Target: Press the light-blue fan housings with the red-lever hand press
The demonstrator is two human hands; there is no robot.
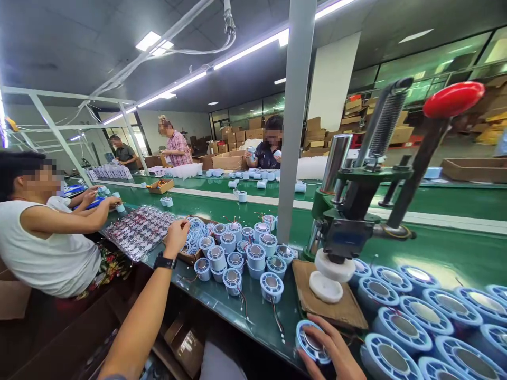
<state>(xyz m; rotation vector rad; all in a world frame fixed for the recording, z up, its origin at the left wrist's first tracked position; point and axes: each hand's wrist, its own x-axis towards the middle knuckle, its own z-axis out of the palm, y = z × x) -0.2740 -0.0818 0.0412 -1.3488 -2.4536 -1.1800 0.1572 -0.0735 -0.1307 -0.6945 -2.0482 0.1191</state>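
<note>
My left hand (pixel 176 236), with a dark watch on its wrist, is raised at the near edge of a box of light blue rings (pixel 196 236); its fingers are pinched together, and anything between them is too small to make out. Low in the view, my right hand (pixel 330 351) has its fingers round a light blue round housing (pixel 307 338) with a metal disc on top, at the bench's front edge. Several similar housings with wires (pixel 255 253) stand between the hands, some stacked. More housings (pixel 425 309) fill the right side.
A green hand press (pixel 348 232) with a red-knobbed lever (pixel 453 100) stands on cardboard (pixel 354 311), above a white round seat (pixel 325 287). A grey post (pixel 295 121) rises behind. A person (pixel 51 227) sits at left beside a sheet of small parts (pixel 138 229). Other people work across the bench.
</note>
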